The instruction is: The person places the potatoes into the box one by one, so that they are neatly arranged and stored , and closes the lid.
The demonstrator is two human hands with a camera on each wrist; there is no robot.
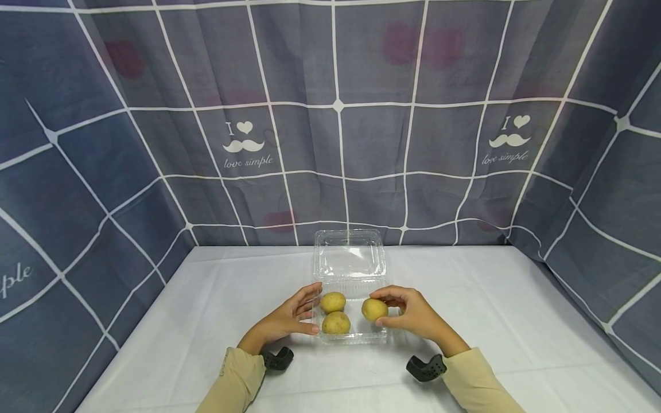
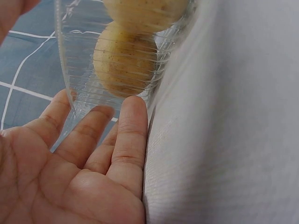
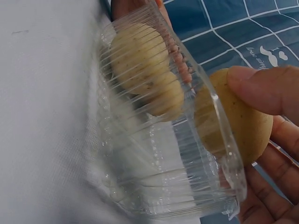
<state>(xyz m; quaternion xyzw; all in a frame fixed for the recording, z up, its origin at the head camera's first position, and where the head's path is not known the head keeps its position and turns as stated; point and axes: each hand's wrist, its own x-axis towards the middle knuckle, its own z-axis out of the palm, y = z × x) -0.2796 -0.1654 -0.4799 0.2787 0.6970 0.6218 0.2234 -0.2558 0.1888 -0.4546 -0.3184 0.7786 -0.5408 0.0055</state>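
A clear plastic clamshell box (image 1: 356, 339) stands on the table with its lid (image 1: 351, 258) tipped up at the back. Two potatoes, a rear one (image 1: 333, 302) and a front one (image 1: 336, 323), lie together in its left half. My right hand (image 1: 410, 312) pinches a third potato (image 1: 374, 310) between thumb and fingers over the box's right side; the right wrist view shows this potato (image 3: 233, 119) at rim height. My left hand (image 1: 289, 315) rests against the box's left wall, fingers fairly straight, fingertips (image 2: 133, 109) touching the ribbed plastic.
A white cloth covers the table (image 1: 248, 287). Behind and on both sides hangs a dark grid-patterned curtain (image 1: 372, 137), close behind the lid. A black wrist mount is on each wrist, left (image 1: 277, 358) and right (image 1: 426, 367).
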